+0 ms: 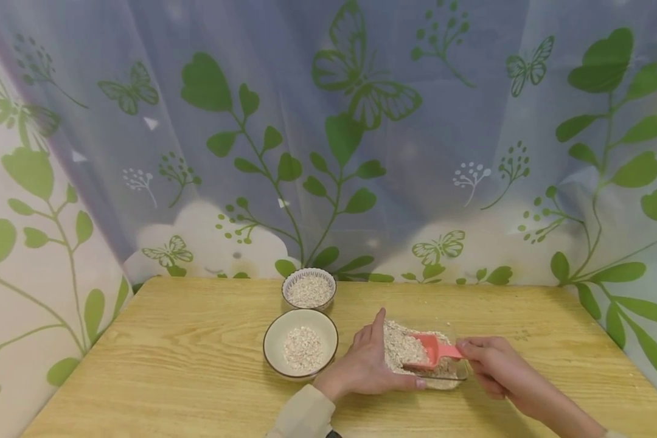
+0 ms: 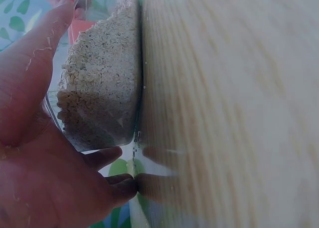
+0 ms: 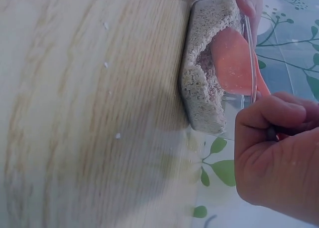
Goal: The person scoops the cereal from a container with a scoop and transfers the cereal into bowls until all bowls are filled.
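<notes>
Grasping one scoop point(image 1: 431, 351), right grip point(image 1: 495, 366) faces unclenched left grip point(image 1: 365, 365) touching one container point(image 1: 462, 371) near two bowls point(image 1: 274, 344)

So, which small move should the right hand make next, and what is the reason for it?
I would probably lift the red scoop gently upward. The right hand grips its handle, the scoop's front edge is sunk in the flakes, and the left hand rests against the clear container, which may help steady it.
</notes>
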A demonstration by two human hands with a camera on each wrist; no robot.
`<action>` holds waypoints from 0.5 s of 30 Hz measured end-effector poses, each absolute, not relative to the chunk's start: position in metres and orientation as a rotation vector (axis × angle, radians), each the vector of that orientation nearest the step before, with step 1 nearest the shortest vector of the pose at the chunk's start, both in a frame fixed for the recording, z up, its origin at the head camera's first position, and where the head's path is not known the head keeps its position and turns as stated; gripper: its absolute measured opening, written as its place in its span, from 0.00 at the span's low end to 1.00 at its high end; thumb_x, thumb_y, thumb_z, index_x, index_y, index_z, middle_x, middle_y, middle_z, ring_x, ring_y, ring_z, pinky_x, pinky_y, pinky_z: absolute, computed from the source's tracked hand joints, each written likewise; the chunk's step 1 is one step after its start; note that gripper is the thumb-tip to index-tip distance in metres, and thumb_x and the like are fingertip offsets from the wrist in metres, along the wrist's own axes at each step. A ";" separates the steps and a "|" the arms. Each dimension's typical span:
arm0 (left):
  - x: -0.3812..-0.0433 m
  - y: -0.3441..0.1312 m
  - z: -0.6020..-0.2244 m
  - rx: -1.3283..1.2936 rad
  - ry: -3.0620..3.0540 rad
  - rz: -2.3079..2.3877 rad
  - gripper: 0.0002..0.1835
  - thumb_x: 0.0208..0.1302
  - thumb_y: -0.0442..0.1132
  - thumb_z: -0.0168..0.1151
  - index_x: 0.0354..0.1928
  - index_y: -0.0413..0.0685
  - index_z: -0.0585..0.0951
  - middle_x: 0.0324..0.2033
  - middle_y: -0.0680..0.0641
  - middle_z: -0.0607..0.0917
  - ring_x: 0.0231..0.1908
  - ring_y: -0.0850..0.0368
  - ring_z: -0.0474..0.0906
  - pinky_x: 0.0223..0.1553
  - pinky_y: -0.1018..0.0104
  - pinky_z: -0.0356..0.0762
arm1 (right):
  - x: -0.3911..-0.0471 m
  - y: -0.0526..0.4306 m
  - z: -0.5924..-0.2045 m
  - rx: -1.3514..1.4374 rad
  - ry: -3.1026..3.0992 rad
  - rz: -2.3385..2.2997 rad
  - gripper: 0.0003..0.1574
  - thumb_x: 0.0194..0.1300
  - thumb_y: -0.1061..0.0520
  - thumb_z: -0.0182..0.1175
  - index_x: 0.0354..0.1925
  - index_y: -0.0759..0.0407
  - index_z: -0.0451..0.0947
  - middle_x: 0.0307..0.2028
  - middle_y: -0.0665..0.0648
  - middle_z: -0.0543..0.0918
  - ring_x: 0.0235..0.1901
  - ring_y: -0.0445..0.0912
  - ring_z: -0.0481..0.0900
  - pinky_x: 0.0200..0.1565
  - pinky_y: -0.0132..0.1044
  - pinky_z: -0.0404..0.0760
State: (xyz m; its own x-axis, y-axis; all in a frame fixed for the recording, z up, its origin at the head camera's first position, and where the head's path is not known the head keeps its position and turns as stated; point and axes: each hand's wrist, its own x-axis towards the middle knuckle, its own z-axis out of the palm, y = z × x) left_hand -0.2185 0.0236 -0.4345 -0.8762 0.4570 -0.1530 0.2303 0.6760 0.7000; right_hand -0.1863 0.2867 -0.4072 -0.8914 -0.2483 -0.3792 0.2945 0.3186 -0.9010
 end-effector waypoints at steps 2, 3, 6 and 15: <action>-0.218 0.023 -0.435 0.544 2.571 1.017 0.75 0.46 0.71 0.75 0.83 0.59 0.34 0.80 0.36 0.53 0.80 0.40 0.50 0.73 0.39 0.65 | -0.186 0.287 -0.408 0.038 2.120 -1.614 0.18 0.82 0.49 0.45 0.43 0.59 0.75 0.15 0.43 0.55 0.13 0.37 0.52 0.18 0.30 0.55; -0.218 0.023 -0.435 0.545 2.570 1.018 0.75 0.46 0.71 0.75 0.83 0.59 0.33 0.80 0.36 0.53 0.80 0.40 0.50 0.73 0.39 0.65 | -0.186 0.288 -0.409 0.034 2.111 -1.619 0.18 0.82 0.49 0.45 0.44 0.59 0.75 0.15 0.43 0.55 0.13 0.37 0.52 0.18 0.30 0.55; -0.218 0.023 -0.435 0.545 2.571 1.017 0.75 0.46 0.72 0.75 0.83 0.59 0.33 0.80 0.36 0.53 0.80 0.40 0.50 0.73 0.39 0.65 | -0.186 0.291 -0.411 0.020 2.085 -1.630 0.21 0.82 0.47 0.45 0.48 0.62 0.75 0.15 0.43 0.55 0.14 0.37 0.51 0.19 0.31 0.54; -0.217 0.022 -0.433 0.558 2.568 1.014 0.75 0.47 0.72 0.75 0.83 0.59 0.32 0.80 0.37 0.53 0.80 0.41 0.50 0.73 0.40 0.65 | -0.186 0.302 -0.417 -0.012 1.927 -1.758 0.19 0.83 0.48 0.42 0.32 0.49 0.68 0.16 0.42 0.57 0.14 0.36 0.54 0.19 0.31 0.53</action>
State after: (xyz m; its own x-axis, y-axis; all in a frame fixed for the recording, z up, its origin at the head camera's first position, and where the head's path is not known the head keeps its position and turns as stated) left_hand -0.2173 0.0220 -0.4331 -0.8714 0.4664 -0.1520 0.2366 0.6711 0.7026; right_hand -0.1859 0.3018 -0.4172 -0.8614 -0.3488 -0.3693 0.3359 0.1543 -0.9292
